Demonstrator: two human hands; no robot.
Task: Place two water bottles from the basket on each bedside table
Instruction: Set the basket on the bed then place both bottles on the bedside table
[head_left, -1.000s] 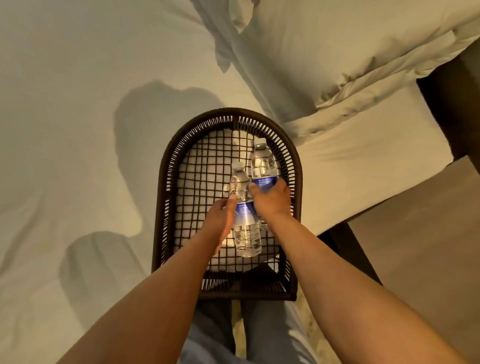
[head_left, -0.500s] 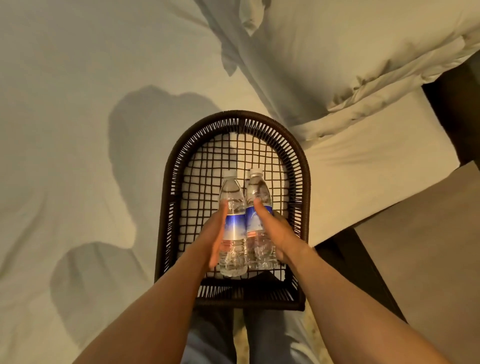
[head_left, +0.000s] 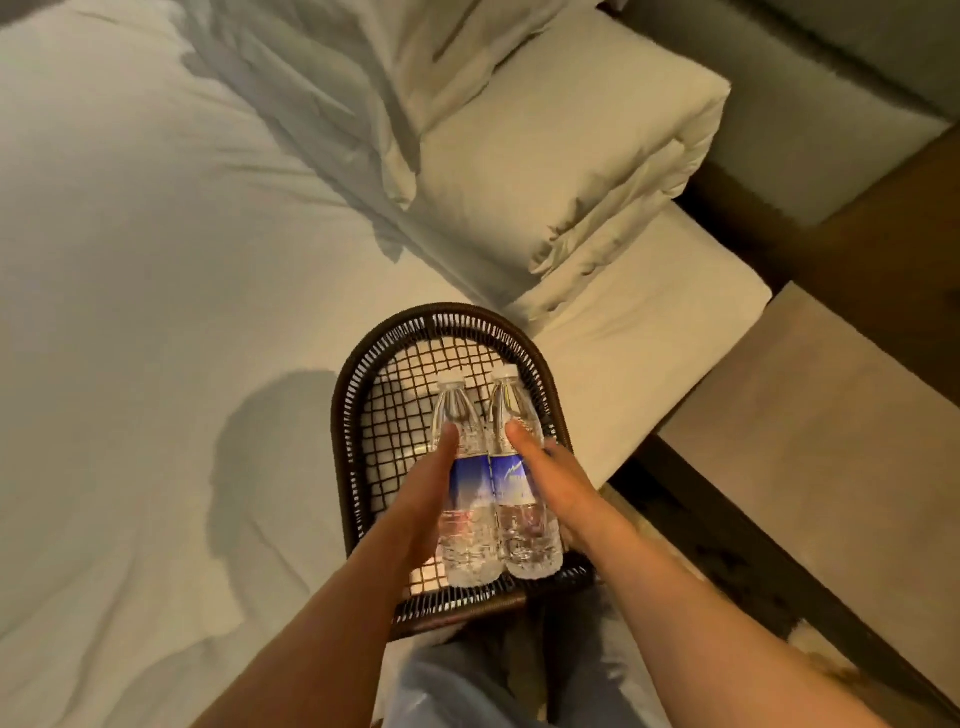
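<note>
Two clear water bottles stand side by side and touching over the near end of the basket (head_left: 358, 395), caps pointing away from the person. The left bottle (head_left: 466, 499) and the right bottle (head_left: 519, 493) each carry a blue label round the middle and a white cap. They are pressed together between two hands. The left hand (head_left: 423, 499) lies flat against the outer side of the left bottle, its thumb reaching up to the shoulder of the bottle; the right hand (head_left: 550, 483) lies against the outer side of the right bottle, thumb likewise at the shoulder. The fingers of both hands are stretched rather than curled, clamping the pair between the palms; the fingertips behind the bottles are hidden. Whether the bottle bases touch the basket floor cannot be told.

The basket is dark woven wicker with an open grid bottom, rounded at its far end and straight at its near end. It rests on the bed (head_left: 156, 260) at the bed's near edge, close to the right-hand corner, and the white sheet shows through the grid. Beyond it, toward the head of the bed, lie white pillows (head_left: 561, 156). To the right of the bed, across a dark gap, stands the counter (head_left: 831, 415), a pale bedside surface with nothing seen on it. The person's grey trousers (head_left: 467, 686) show below the basket.
</note>
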